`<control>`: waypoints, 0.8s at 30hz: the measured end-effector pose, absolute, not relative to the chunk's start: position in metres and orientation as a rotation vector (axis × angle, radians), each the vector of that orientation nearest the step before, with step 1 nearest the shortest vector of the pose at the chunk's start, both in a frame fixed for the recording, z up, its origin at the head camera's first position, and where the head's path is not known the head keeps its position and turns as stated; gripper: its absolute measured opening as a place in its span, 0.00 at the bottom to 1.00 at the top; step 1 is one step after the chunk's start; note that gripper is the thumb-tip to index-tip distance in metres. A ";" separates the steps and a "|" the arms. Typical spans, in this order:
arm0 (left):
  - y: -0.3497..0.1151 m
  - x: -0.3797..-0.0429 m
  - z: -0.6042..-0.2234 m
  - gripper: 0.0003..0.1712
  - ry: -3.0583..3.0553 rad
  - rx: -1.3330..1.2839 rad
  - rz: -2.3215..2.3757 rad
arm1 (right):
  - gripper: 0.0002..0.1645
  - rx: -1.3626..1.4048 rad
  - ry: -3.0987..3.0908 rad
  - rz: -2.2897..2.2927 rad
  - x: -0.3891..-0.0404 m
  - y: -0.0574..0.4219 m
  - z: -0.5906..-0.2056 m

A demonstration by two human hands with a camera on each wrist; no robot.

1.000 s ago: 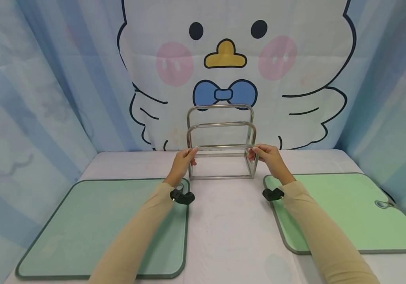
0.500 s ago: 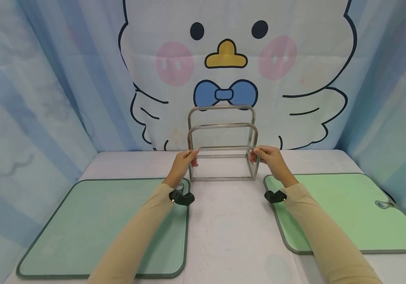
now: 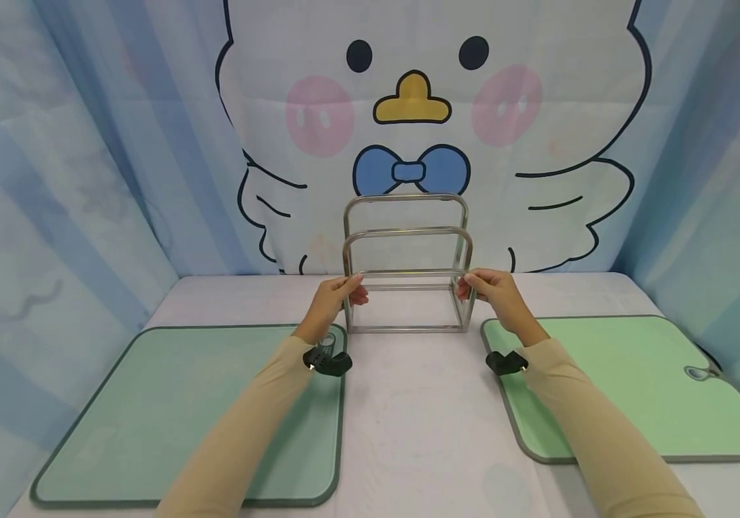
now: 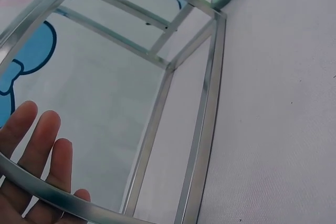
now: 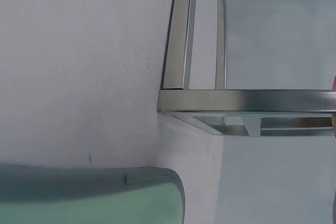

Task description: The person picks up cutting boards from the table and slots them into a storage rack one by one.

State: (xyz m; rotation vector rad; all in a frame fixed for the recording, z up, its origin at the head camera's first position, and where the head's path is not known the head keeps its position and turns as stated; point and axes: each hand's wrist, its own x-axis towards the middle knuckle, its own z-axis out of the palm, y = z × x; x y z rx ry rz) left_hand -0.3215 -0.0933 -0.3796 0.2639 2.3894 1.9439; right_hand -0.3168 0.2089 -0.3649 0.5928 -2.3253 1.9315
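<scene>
A silver metal rack point(image 3: 408, 232) of bent hoops stands on the table, in the middle by the back curtain. My left hand point(image 3: 327, 301) holds its left front upright, thumb in front of the metal. Behind the bar, in the left wrist view, the left fingers point(image 4: 60, 163) stretch out fairly straight and spread. At the opposite side, my right hand point(image 3: 504, 296) grips the right front upright, fingers bent behind it. The right wrist view shows the rack's bar point(image 5: 236, 100) low on the table, with just a sliver of hand at the edge.
A grey-green cutting board point(image 3: 182, 417) with a dark rim lies at left. Another, light green board point(image 3: 628, 396) lies at right, partly under the right forearm. Patterned curtains point(image 3: 85, 180) enclose the back and sides. White table point(image 3: 421, 424) shows between the boards.
The rack has slid slightly toward me and to the right, both hands moving with it. The left fingers reach further out behind the upright than before.
</scene>
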 end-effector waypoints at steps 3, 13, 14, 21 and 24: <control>-0.093 -0.321 -0.379 0.25 2.396 0.252 1.939 | 0.19 0.589 -2.317 1.953 -0.323 0.212 -0.371; -0.091 -0.317 -0.378 0.24 2.472 0.221 1.907 | 0.23 0.585 -2.327 1.924 -0.329 0.217 -0.380; -0.090 -0.317 -0.378 0.24 2.478 0.211 1.907 | 0.24 0.587 -2.324 1.922 -0.328 0.217 -0.379; -0.086 -0.312 -0.378 0.24 2.501 0.167 1.954 | 0.24 0.607 -2.311 1.921 -0.325 0.218 -0.378; -0.084 -0.309 -0.379 0.24 2.510 0.154 1.944 | 0.22 0.616 -2.318 1.919 -0.323 0.219 -0.378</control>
